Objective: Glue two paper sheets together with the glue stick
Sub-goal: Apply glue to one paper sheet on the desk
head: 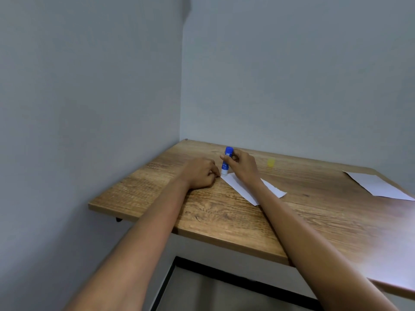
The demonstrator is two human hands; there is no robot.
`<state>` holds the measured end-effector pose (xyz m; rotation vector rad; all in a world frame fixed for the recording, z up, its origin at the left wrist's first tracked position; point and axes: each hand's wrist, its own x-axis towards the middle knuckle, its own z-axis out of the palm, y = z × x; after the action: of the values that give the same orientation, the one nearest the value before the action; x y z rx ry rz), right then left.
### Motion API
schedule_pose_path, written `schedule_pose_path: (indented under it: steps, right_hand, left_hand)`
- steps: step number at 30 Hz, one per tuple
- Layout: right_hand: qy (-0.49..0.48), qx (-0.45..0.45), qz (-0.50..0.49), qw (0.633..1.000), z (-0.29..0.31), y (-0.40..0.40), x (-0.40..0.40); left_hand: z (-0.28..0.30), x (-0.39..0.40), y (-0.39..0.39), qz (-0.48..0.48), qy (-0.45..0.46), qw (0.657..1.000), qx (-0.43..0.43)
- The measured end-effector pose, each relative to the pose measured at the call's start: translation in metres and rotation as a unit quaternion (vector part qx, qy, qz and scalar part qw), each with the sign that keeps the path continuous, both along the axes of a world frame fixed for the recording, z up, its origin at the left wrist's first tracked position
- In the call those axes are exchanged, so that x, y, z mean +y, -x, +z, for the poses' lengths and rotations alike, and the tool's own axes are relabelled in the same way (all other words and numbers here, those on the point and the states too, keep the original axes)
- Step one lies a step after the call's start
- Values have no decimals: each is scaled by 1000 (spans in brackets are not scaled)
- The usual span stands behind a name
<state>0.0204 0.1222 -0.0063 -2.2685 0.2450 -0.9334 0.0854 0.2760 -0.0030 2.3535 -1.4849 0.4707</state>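
A blue and white glue stick (pixel 226 161) stands upright with its lower end on the far left corner of a white paper sheet (pixel 244 187) lying on the wooden table (pixel 224 212). My right hand (pixel 243 164) grips the stick around its middle. My left hand (pixel 199 173) rests on the table beside that corner, fingers curled, fingertips pinning the sheet's edge. A second white paper sheet (pixel 377 186) lies flat at the right side of the table. A small yellow cap (pixel 271 162) sits behind my right hand.
The table stands in a corner between two grey walls, one to the left and one behind. Its near edge runs diagonally from left to lower right, with dark floor trim below.
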Motion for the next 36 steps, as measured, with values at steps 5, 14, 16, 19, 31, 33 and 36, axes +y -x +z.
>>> schedule_pose_path:
  steps: [5,14,16,19,31,33,36]
  right_hand:
    - [-3,2,-33,999,0,3,-5]
    - [18,6,-19,1000,-1,3,-2]
    - [22,11,-36,999,-1,4,-5]
    - [13,16,-83,996,0,8,-17]
    - [-43,2,-196,980,-3,11,-40]
    - [-62,-10,-202,977,-3,12,-43]
    - [-118,-40,-174,977,-1,12,-46]
  left_hand:
    - [-1,-2,-2,-3,-4,1000,-2]
    - [-3,-3,-5,-2,-2,1000,-14]
    - [-3,-4,-5,-3,-2,1000,-13]
    - [-2,-5,-5,-8,-5,1000,-12]
    - [-3,-6,-7,-8,6,1000,-14]
    - [-2,-6,-5,-15,8,1000,-22]
    - [0,-6,4,-47,28,998,-8]
